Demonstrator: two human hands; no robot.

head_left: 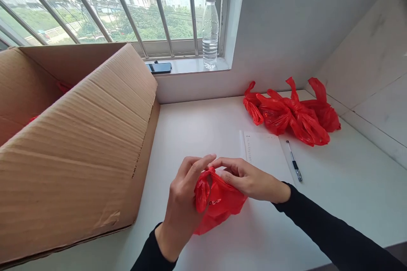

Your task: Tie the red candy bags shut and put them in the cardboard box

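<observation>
- Two bare hands are together at the top of one red plastic bag (222,209), which sits on the white table (197,125) in front of the person.
- The left hand (182,199) is closed on the bag's gathered neck, a red loop hanging beside its palm; the right hand (254,180) pinches the neck from the other side, thumb and fingers near the knot.
- White lettering shows on the bag's front, but folds break it up and I cannot read it.
- Just beyond the right hand, a white sheet of paper (267,152) lies flat, with a column of small dark characters down its left side, too small to read.
- To the right of the paper lies a pen (294,161) with a black grip.
- Farther back on the right, several knotted red bags (295,114) lie bunched near the wall.
- On the left stands a large open cardboard box (79,148); small dark print runs near its corner edge, illegible from here, and bits of red show inside.
- On the window sill (187,66), a dark phone (160,67) lies flat near the box, and a clear bottle (210,29) with a white cap stands upright, partly filled.
- Behind the sill are metal window bars (159,8), with trees and pale buildings outside.
</observation>
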